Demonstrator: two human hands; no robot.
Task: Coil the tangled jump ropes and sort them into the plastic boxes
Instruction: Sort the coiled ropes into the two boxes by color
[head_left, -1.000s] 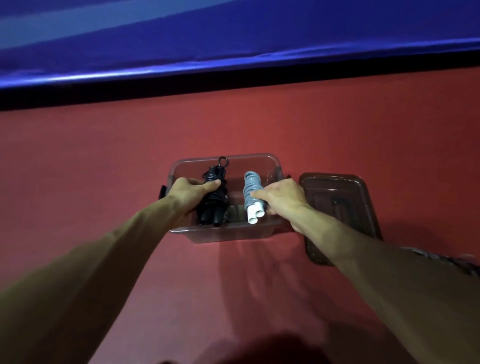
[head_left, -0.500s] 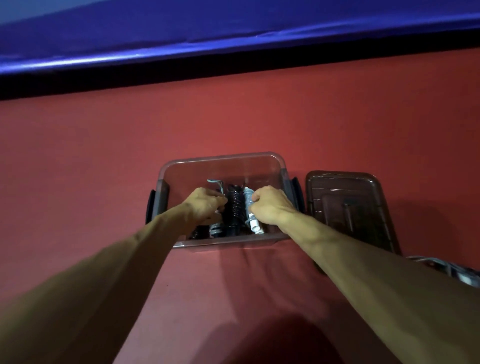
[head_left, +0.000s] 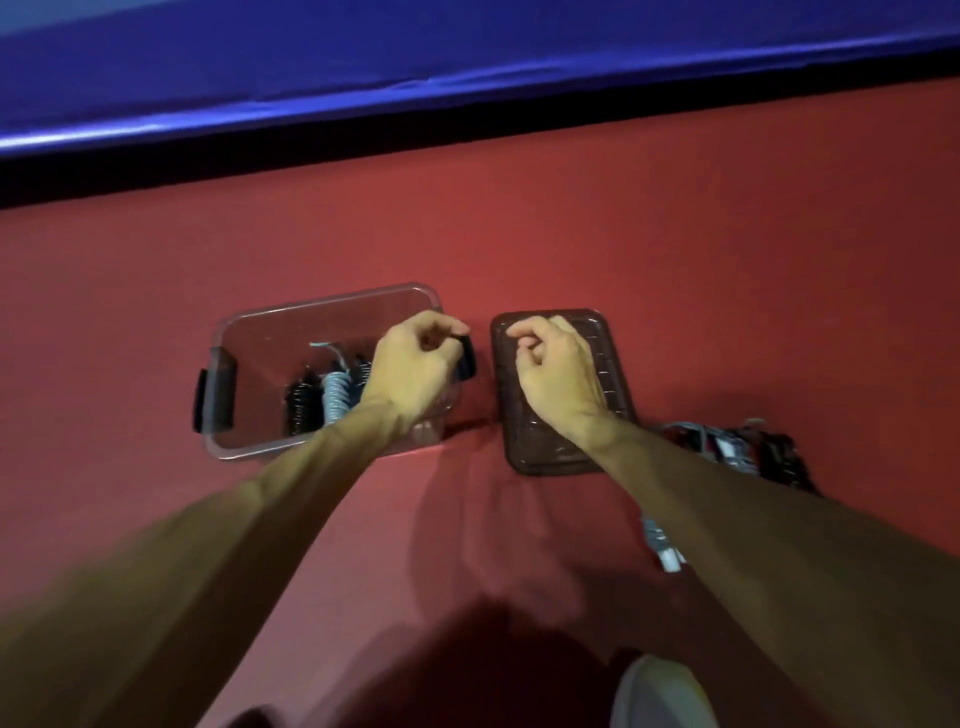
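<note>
A clear plastic box (head_left: 322, 304) with black side latches stands on the red mat. Inside lie a coiled black rope (head_left: 301, 408), a coiled grey-blue rope (head_left: 336, 397) and another dark coil (head_left: 362, 375), partly hidden by my left wrist. My left hand (head_left: 415, 371) hovers over the box's right end, fingers loosely curled beside the black latch (head_left: 467, 358), holding no rope. My right hand (head_left: 558, 374) is over the brown lid (head_left: 545, 452), fingers loosely curled and empty.
A tangle of black, grey and red ropes (head_left: 748, 452) lies right of the lid, behind my right forearm, with a white handle (head_left: 665, 553) nearer me. A blue padded mat (head_left: 467, 67) borders the far side. Something pale (head_left: 660, 696) shows at the bottom edge.
Both hands have let go of the coiled ropes, which now lie in the box. Both hands moved right: the left to the box's right end, the right over the lid.
</note>
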